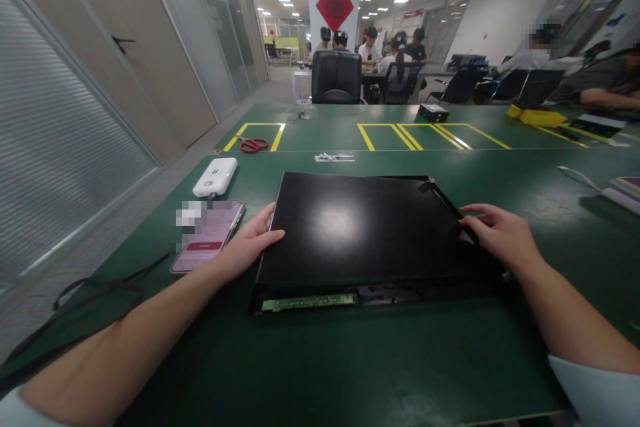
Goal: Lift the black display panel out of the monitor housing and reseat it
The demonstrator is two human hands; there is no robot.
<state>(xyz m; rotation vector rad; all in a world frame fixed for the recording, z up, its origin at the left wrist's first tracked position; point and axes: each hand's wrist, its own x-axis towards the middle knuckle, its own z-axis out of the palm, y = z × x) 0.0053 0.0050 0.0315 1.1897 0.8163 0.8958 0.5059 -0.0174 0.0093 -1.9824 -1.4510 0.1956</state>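
Note:
A glossy black screen panel (345, 227) lies slightly askew over a black frame (410, 295) on the green table. Along the near side, a green circuit board strip (307, 302) shows in the frame. My left hand (255, 240) grips the panel's left edge, thumb on top and fingers partly hidden beneath. At the opposite edge, my right hand (503, 233) has its thumb and fingertips closed on the panel's rim. The frame's far right corner shows past the panel.
To the left lie a phone (213, 237), a white power bank (215, 177) and a black strap (110, 287). Red-handled scissors (254, 145) and white scraps (334, 157) are farther back. A white cable (580, 177) lies right. Several people sit beyond the table (350, 367).

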